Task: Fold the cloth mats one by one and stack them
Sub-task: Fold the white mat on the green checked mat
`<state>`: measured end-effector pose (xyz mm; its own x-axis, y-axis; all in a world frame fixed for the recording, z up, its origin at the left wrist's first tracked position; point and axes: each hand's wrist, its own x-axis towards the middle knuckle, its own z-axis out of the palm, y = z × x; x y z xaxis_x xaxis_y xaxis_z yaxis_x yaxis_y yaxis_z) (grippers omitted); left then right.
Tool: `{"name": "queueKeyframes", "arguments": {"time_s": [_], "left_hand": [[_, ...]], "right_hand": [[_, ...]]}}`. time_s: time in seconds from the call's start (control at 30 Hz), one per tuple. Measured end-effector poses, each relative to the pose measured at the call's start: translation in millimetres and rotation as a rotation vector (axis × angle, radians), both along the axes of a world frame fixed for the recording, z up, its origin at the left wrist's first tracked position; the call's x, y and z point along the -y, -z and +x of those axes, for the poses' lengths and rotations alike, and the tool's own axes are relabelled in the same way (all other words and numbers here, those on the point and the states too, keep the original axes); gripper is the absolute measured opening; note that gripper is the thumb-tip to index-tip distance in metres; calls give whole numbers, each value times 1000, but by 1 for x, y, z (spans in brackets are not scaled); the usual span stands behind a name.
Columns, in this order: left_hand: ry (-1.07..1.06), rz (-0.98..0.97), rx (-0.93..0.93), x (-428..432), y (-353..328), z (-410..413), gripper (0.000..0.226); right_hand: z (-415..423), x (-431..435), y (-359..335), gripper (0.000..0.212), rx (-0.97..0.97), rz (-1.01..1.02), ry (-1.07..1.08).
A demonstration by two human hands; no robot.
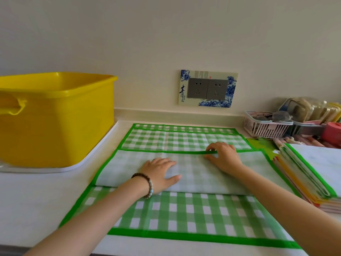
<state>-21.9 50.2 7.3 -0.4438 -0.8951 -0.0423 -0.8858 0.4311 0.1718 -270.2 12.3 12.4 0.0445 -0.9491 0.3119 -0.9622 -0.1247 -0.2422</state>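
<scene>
Green-checked cloth mat point(184, 215), mid-frame: flat left hand point(160, 174) pins the fold; right hand point(224, 157) pinches the border, apparently aligning it.

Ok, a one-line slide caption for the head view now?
Left hand presses the folded flap of the green checked mat, right hand pinches its border; folded mats stacked alongside.

This looks like a home, most likely a kitchen or utility corner. A pale bench point(36, 191) with a low upstand meets a plain cream wall point(166, 34), where a double socket point(207, 88) sits in a decorative blue-and-white surround. Household things stand on the bench: a yellow plastic tub point(60, 126), a small pink basket point(265, 129) holding spectacles, and a green checked cloth mat point(184, 215).
</scene>
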Motion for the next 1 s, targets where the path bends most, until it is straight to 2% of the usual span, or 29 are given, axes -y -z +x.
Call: {"name": "queueKeyframes", "arguments": {"time_s": [0.23, 0.5, 0.73, 1.0], "left_hand": [[-68, 27, 34, -7, 10, -7, 62], [-90, -7, 70, -9, 13, -9, 62], [-82, 44, 71, -13, 10, -8, 104], [-71, 24, 76, -10, 13, -7, 108]], "right_hand": [[54, -25, 3, 39, 114, 42, -77], [83, -48, 24, 48, 19, 194, -104], [40, -61, 23, 57, -51, 275, 6], [-67, -87, 14, 59, -58, 376, 215]]}}
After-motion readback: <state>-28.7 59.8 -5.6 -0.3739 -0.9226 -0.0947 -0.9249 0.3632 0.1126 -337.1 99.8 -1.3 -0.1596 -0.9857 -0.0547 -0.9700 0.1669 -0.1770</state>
